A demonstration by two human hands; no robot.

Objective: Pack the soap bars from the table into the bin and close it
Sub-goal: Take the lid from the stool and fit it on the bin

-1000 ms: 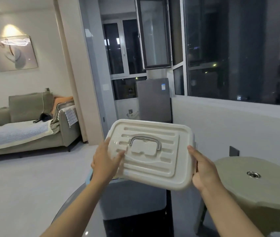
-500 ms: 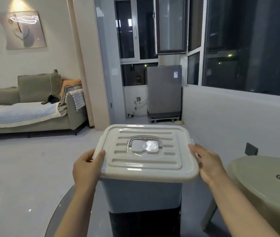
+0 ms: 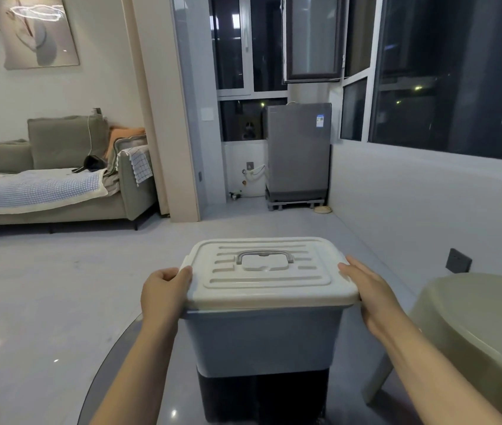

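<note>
pressing on both short ends of a cream lid (image 3: 269,273), a person's two bare hands frame a grey-blue bin (image 3: 262,342) that stands on a round glass surface (image 3: 127,372) in a dim apartment at night. the left hand (image 3: 164,294) curls around the lid's left edge, thumb on top and fingers wrapped under the rim, gripping it. the right hand (image 3: 369,289) lies flatter, palm against the lid's right edge with fingers stretched along it; whether they hook under the rim cannot be told. the lid sits level across the bin's mouth and covers it fully, its grey handle (image 3: 264,256) folded flat in a recess at the centre of the ribbed top. no soap bars show on the surface, and the bin's walls hide whatever is inside. the lower part of the bin looks dark, but it is unclear whether that is a base or a reflection in the glass. just right of the bin stands a pale green stool (image 3: 476,320) with a metal ring set in its seat. across the grey floor (image 3: 44,286), a grey-green sofa (image 3: 59,179) with a blue-checked blanket lines the left wall beneath framed art (image 3: 40,29). a grey appliance (image 3: 297,151) stands on a low stand in the far alcove, beside dark windows (image 3: 458,72) dotted with city lights.
</note>
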